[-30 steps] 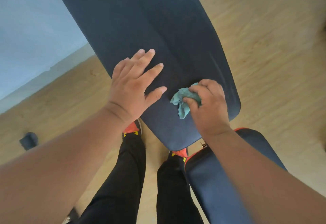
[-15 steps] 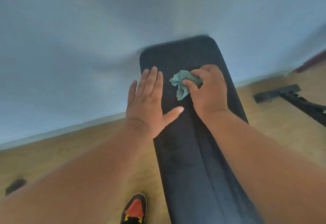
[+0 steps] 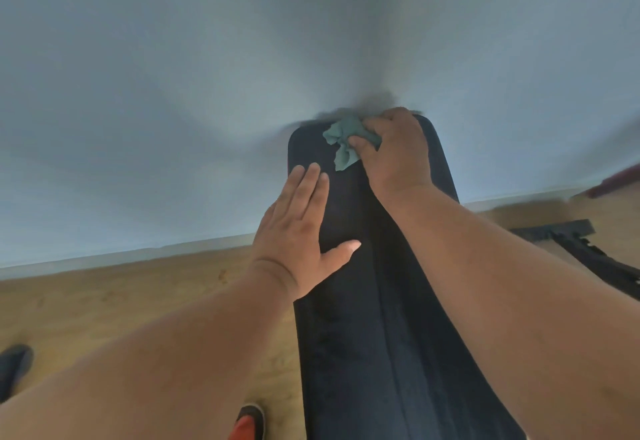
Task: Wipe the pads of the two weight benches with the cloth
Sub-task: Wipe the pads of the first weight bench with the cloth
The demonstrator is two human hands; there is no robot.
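A long dark padded bench back rises away from me toward a pale blue wall. My right hand grips a crumpled teal cloth and presses it on the pad near its top end. My left hand lies flat on the pad's left edge, fingers straight and thumb spread, a little below the cloth. Only this one bench pad shows in the view.
A wooden floor runs along the wall's baseboard. A black metal frame of other equipment lies on the floor at right. A dark object sits at the far left. My red shoe is beside the bench.
My right hand has slid the cloth from the pad's lower end up to its top end. My left hand followed up the left edge, and the view tilted upward.
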